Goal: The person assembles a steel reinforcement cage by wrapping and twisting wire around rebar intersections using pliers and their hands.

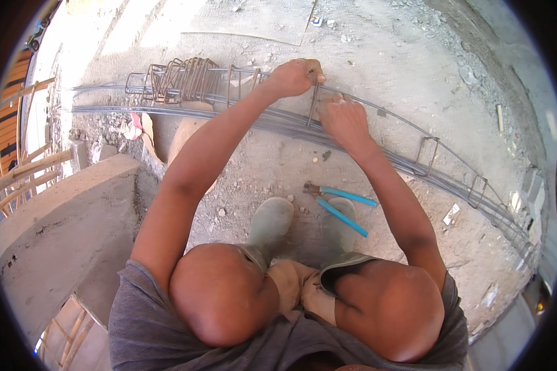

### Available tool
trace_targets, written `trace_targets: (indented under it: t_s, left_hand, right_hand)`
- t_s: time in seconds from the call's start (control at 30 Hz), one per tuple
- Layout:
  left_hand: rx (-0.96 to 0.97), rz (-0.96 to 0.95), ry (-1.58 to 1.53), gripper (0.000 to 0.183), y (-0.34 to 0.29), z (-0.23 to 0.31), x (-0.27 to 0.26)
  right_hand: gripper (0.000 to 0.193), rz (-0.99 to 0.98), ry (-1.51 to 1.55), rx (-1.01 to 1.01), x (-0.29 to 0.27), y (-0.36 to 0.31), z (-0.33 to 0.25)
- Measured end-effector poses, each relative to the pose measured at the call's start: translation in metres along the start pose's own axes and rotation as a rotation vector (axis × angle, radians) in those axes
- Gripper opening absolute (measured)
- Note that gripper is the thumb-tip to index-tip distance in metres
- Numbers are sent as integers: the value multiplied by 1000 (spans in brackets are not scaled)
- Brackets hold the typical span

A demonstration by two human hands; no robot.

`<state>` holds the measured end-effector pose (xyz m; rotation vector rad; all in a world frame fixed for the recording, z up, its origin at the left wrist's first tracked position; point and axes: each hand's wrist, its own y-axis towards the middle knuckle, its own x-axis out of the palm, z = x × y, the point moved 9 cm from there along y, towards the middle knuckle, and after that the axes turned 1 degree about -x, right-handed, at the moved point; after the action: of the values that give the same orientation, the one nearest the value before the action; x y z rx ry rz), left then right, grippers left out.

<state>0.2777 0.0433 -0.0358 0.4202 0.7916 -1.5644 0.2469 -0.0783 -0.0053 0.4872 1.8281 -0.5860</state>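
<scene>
Just beside left fingers [315, 67] and right fingers [333, 105], whose grip I cannot tell, stands a steel stirrup [314, 106].

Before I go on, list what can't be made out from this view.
All in the head view:
Left hand: what its fingertips grip, if anything; its own curled fingers hide it.
Right hand: its fingertips, mostly hidden by the back of the hand.
Steel bars: the stretch behind the left forearm.
Blue-handled tool: its jaws' exact shape, too small and blurred.

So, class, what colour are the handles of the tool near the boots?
Turquoise blue; the handles show best in the head view.
</scene>
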Motion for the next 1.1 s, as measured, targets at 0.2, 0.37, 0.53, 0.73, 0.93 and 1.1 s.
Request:
trace_targets:
  t_s: [0.2, 0.37, 0.53, 0.73, 0.93, 1.1]
  left_hand:
    - [-60, -27, -116, 26, -5, -6, -6]
    - [-90, -163, -299, 23, -10, 0, -9]
    - [-119, -141, -213, 24, -20, 14, -11]
    - [-284, 60, -261, 21, -22, -8, -8]
    - [-286, 72, -331, 22, -24, -2, -9]
    - [-253, 65, -342, 21, -23, -1, -9]
  right_hand:
    - [11, 13, 71, 14, -27, 3, 1]
    - [19, 57, 91, -21, -66, 45, 27]
    - [33, 60, 85, -185, -68, 80, 24]
    - [23, -310, 305, -48, -50, 100, 32]
    - [15, -66, 267, -227, -57, 102, 36]
    - [17, -93, 162, -110, -43, 106, 42]
